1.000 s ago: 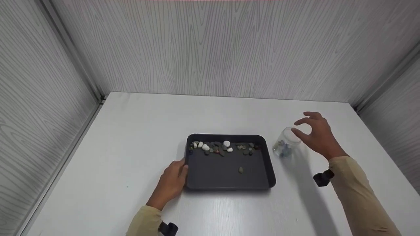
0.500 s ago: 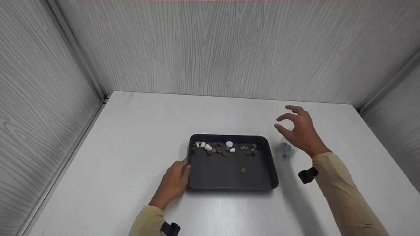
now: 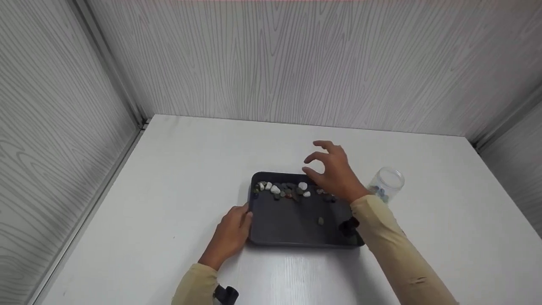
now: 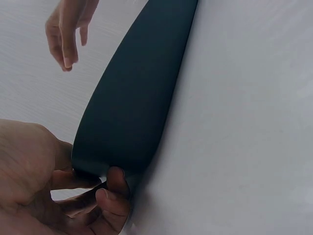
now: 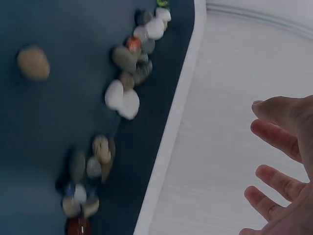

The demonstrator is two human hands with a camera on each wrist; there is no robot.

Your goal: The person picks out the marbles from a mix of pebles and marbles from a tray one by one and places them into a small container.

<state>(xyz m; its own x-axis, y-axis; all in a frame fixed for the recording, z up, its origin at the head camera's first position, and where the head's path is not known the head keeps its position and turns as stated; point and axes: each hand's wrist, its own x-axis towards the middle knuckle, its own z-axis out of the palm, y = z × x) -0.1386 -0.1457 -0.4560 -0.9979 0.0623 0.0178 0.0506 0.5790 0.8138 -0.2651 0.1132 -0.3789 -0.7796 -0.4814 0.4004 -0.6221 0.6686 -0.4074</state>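
A dark shallow tray [image 3: 281, 226] holds a row of white, grey, brown and reddish pebbles [image 5: 129, 58] along its far side. One greenish-brown pebble [image 3: 320, 220] lies apart, nearer the front. My left hand [image 3: 230, 232] grips the tray's left wall, fingers bent around it in the left wrist view. Over the tray's far right part is my right hand [image 3: 336, 173], fingers spread and slightly bent, nothing between them. The right hand and forearm hide part of the tray's right side and some pebbles.
A clear jar [image 3: 390, 179] with bluish and greenish pieces inside stands right of the tray, partly behind the right sleeve [image 3: 394, 237]. The white table [image 3: 203, 161] meets a wood-grain panel [image 3: 271, 63] at the back, with side panels left and right.
My right hand has moved left from beside the jar to above the tray's far edge. The left hand stays on the tray. The head view has shifted slightly.
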